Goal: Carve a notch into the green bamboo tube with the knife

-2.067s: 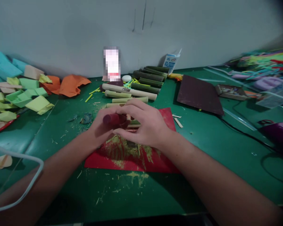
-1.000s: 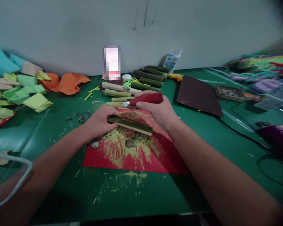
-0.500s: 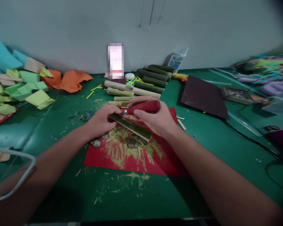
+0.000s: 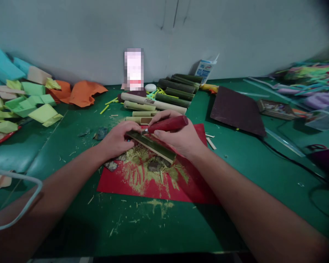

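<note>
Two bare hands are seen near the middle of the frame, above a red sheet (image 4: 113, 186) laid on a green table (image 4: 104, 226). By the left hand (image 4: 116, 140), fingers curled closed, the upper left end of a split bamboo piece (image 4: 159, 147) is gripped. The piece is held at a slant over the sheet, its lower right end pointed toward the right forearm, its green face turned up and its pale cut edge shown below. By the right hand (image 4: 178, 137), closed around its red handle, a carving tool (image 4: 168, 125) is grasped; its metal tip is set at the bamboo close beside the left fingertips, though the exact contact is too small to be made out.

Under the bamboo, the sheet is strewn with yellowish shavings (image 4: 135, 175) and dark scraps (image 4: 154, 164). Above the hands, more bamboo pieces (image 4: 168, 106) are lined up toward the wall. At upper centre a pixelated bright screen (image 4: 134, 67) is propped. Folded paper pieces (image 4: 33, 93) are heaped at upper left, and a dark board (image 4: 237, 111) is laid right of centre.
</note>
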`<action>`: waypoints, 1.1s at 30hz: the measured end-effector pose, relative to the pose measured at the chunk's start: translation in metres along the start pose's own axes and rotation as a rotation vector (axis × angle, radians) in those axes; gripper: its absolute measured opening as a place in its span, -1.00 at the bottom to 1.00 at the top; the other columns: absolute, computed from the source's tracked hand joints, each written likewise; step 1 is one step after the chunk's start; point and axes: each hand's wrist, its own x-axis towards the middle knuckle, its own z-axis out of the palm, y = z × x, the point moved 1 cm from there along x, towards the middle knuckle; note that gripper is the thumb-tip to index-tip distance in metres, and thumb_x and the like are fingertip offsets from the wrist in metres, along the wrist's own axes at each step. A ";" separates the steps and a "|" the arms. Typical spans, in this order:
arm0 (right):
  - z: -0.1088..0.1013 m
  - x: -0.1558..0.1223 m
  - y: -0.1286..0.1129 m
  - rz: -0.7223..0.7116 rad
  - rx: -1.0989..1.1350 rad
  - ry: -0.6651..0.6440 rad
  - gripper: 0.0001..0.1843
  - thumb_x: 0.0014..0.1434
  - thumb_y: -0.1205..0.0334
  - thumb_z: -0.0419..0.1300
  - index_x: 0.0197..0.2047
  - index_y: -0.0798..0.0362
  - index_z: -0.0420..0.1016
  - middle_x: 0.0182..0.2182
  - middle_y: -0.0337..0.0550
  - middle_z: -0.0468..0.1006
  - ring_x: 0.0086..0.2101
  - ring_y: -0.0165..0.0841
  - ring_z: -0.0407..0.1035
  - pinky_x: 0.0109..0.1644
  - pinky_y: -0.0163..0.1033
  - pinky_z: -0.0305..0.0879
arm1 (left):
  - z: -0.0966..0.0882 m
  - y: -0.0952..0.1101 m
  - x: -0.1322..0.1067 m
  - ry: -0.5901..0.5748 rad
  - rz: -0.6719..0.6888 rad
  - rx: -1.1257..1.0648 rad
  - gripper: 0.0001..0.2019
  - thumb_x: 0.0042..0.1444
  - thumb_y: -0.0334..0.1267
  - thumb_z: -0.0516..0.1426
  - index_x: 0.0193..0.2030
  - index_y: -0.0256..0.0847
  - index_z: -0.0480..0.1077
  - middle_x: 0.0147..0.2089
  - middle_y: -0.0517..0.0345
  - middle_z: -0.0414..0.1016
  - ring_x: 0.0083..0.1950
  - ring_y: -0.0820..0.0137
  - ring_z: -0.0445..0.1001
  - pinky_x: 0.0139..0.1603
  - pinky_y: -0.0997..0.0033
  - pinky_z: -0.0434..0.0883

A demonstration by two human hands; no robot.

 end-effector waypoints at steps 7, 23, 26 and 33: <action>0.004 -0.001 0.000 0.018 -0.058 -0.006 -0.79 -0.15 0.32 0.32 -0.35 -0.02 0.53 -0.30 -0.16 0.64 -0.35 -0.31 0.46 -0.29 -0.18 0.45 | 0.000 0.001 0.001 -0.004 0.004 -0.032 -0.76 0.10 -0.33 0.19 -0.07 -0.15 0.50 0.03 -0.03 0.59 0.12 0.19 0.56 0.21 0.09 0.45; 0.005 -0.003 0.004 0.020 -0.079 -0.005 -0.85 -0.10 0.28 0.29 -0.36 -0.04 0.52 -0.34 -0.23 0.61 -0.41 -0.33 0.41 -0.38 -0.19 0.37 | 0.001 0.000 0.000 -0.002 0.004 -0.032 -0.68 0.00 -0.42 0.12 -0.08 -0.16 0.51 0.02 0.00 0.60 0.13 0.20 0.55 0.23 0.12 0.45; 0.006 -0.004 0.005 -0.015 -0.062 -0.029 -0.86 -0.09 0.27 0.31 -0.36 -0.03 0.53 -0.31 -0.21 0.62 -0.35 -0.30 0.46 -0.28 -0.17 0.42 | 0.000 0.002 0.000 -0.020 -0.007 -0.022 -0.69 0.04 -0.39 0.13 -0.06 -0.16 0.50 0.06 -0.02 0.58 0.16 0.18 0.53 0.26 0.08 0.43; 0.009 -0.006 0.009 -0.104 -0.076 -0.075 -0.84 0.02 0.14 0.41 -0.34 -0.05 0.55 -0.31 -0.21 0.64 -0.25 -0.28 0.51 -0.03 -0.09 0.45 | -0.002 0.004 0.002 -0.072 0.022 -0.023 -0.74 0.15 -0.30 0.16 -0.02 -0.19 0.52 0.05 -0.02 0.59 0.15 0.18 0.53 0.24 0.12 0.42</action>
